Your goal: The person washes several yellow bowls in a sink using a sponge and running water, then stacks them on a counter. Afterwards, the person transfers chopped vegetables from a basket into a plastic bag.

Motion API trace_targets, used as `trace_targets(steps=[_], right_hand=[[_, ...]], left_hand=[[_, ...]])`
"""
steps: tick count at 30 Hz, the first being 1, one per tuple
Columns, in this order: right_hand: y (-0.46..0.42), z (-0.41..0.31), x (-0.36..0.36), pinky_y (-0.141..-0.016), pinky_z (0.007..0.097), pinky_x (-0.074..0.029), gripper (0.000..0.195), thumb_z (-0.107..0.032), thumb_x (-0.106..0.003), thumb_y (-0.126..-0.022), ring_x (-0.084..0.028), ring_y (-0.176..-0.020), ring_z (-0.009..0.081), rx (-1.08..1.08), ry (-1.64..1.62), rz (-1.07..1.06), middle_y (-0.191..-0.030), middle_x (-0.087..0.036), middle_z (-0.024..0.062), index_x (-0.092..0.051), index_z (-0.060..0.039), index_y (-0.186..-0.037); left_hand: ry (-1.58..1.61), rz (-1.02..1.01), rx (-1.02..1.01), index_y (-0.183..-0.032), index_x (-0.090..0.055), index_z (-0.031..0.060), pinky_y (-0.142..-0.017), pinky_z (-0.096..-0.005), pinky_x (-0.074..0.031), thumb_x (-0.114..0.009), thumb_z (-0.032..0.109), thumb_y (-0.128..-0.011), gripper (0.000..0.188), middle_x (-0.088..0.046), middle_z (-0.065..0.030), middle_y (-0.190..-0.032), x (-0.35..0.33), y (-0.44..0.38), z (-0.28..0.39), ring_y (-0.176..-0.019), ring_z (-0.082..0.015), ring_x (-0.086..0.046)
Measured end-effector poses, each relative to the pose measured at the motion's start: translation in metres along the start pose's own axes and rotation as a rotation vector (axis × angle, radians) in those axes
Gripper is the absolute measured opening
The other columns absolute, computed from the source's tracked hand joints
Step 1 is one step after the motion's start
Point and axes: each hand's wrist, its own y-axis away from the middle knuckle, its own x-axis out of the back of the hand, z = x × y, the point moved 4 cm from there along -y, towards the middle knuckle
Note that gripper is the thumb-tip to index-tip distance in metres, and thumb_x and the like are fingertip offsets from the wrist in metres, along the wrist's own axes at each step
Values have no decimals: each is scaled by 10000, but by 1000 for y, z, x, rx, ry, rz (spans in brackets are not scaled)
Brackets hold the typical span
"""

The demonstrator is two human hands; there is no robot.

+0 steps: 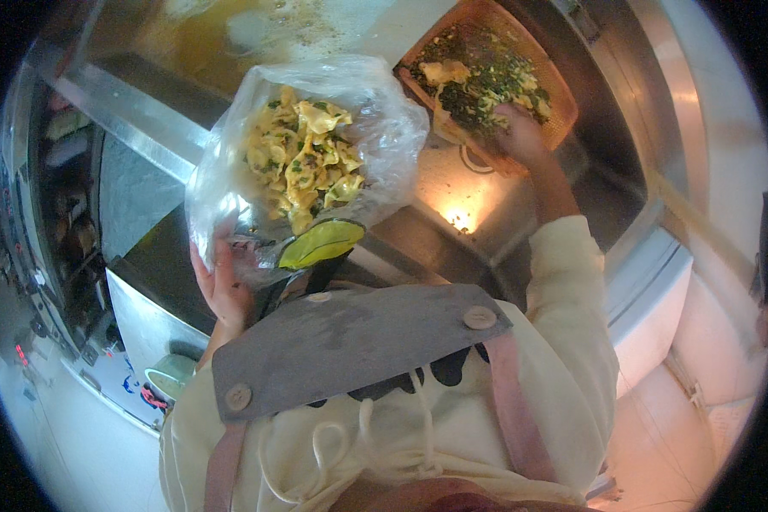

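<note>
My left hand (pixel 224 288) grips the lower left side of a clear plastic bag (pixel 397 134). Folded dough pieces with chopped greens (pixel 307 160) lie inside the bag, which has a yellow-green printed patch near its bottom. At the upper right, an orange plastic basket (pixel 560 102) holds chopped greens (pixel 464 102) and a few pale dough pieces. My right hand (pixel 518 137) reaches over the basket's near edge, its fingers among the greens; whether they close on anything is hidden.
A metal basin (pixel 537 256) lies below the basket, with a bright reflection in its bottom. Beyond the bag is a vat of cloudy, foamy liquid (pixel 262 32). A metal bar (pixel 134 125) runs along the left. A pale green bowl (pixel 169 377) stands at the lower left.
</note>
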Motion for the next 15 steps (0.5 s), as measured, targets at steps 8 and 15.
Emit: trace_targets(steps=[8,15], right_hand=[[31,-146,47,-562,207,-409,303,-208,-520,-857,-511,-657,93,-217,-1305,11,-830,-553,39,-483,-29,-1098],[53,-267,33,-608,231,-457,285,-120,-497,-865,-531,-700,100,210,-1539,-370,-846,-544,51,-469,-27,-1133]], left_hand=[[68,-98,17,-1258,-292,65,-698,-271,-450,-426,144,-892,398,-476,-148,-1181,-3,-1,6,-814,-151,-533],[95,-90,26,-1250,-310,58,-662,-259,-458,-440,152,-887,397,-502,-131,-1150,-10,-1,11,-782,-133,-533]])
